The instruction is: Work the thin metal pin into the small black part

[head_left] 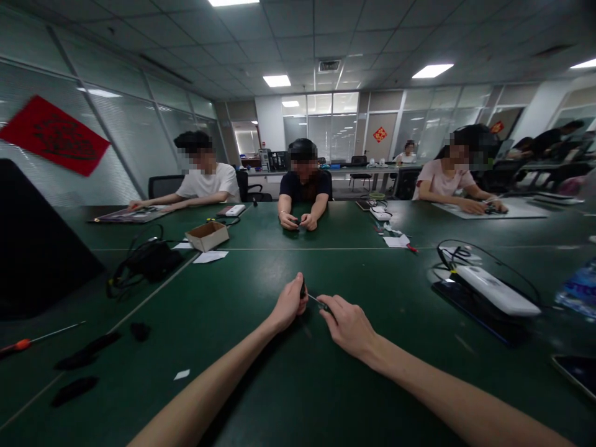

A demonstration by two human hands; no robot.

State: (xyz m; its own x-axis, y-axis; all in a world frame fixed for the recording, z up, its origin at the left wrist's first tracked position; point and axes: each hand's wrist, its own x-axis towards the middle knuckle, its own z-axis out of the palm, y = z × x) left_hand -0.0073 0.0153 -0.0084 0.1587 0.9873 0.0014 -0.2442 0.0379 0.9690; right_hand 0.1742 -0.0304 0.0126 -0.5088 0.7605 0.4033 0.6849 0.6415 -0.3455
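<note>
Cables [459,254], white device [496,290] on right

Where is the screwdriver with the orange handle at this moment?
In the head view, the orange-handled screwdriver lies near the left edge of the green table, far left of the left hand, beside black strips.

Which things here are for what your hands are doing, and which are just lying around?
In use: left hand, small dark-handled screwdriver, right hand.

Lying around: orange-handled screwdriver, cardboard box, white device, black fabric scraps.
</note>
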